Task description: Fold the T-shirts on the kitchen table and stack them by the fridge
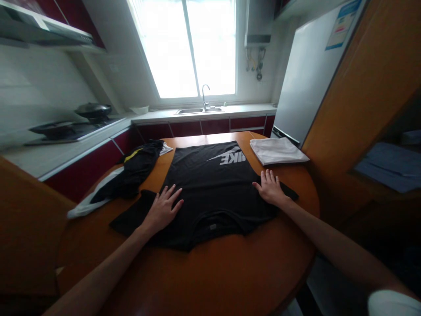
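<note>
A black T-shirt [210, 188] with a white logo lies spread on the wooden table [210, 276], its neckline toward me and its hem at the far side. My left hand [163, 208] rests on the shirt near the left sleeve, fingers stretched and spread. On the right, my right hand [270, 188] lies flat by the other sleeve, its fingers also extended. Neither hand grips the cloth. The logo appears upside down from where I stand.
A folded white cloth [278, 151] lies at the table's back right. Crumpled black, yellow and white clothes [131, 175] sit at the left edge. Beyond are a sink [197, 111], a stove with a pan [94, 112] and a fridge [309, 74].
</note>
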The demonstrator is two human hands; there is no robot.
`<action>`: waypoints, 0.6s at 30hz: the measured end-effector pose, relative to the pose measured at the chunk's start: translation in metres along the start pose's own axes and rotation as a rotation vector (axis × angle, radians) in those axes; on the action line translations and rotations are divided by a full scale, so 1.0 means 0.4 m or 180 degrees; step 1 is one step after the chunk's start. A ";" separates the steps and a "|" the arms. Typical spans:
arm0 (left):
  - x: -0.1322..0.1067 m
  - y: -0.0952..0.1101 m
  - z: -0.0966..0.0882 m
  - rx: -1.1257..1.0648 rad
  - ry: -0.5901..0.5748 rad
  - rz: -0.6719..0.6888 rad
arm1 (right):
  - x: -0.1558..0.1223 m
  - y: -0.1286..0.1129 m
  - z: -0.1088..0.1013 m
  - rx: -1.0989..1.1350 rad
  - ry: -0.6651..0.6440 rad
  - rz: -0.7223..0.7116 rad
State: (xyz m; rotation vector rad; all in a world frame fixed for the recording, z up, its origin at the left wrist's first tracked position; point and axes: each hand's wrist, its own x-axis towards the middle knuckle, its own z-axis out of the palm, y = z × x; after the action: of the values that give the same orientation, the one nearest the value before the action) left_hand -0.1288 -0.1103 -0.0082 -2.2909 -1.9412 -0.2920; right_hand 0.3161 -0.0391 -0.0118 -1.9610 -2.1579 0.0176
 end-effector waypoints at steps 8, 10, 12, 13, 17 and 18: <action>-0.014 0.032 -0.014 -0.0139 -0.0440 0.0261 | -0.024 -0.032 -0.007 0.0250 -0.0401 -0.1187; -0.040 0.029 -0.012 -0.0121 -0.0480 0.0277 | -0.053 -0.029 -0.006 0.0221 -0.0527 -0.1210; -0.063 0.024 -0.015 -0.0146 -0.0499 0.0344 | -0.076 -0.027 -0.017 0.0253 -0.0484 -0.1258; -0.069 0.022 -0.019 -0.0177 -0.0510 0.0386 | -0.079 -0.028 -0.027 0.0337 -0.0423 -0.1267; -0.002 0.016 -0.047 -0.0411 -0.0383 0.0475 | 0.002 -0.056 -0.085 0.1213 -0.0026 -0.1175; 0.039 0.015 -0.051 -0.0479 -0.0306 0.0456 | 0.044 -0.068 -0.097 0.1436 0.0068 -0.1145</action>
State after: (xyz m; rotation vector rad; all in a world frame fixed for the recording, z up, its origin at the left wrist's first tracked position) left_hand -0.1219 -0.1009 0.0153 -2.5699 -1.8429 -0.3288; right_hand 0.2946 -0.0302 0.0331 -1.3107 -2.2175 0.3844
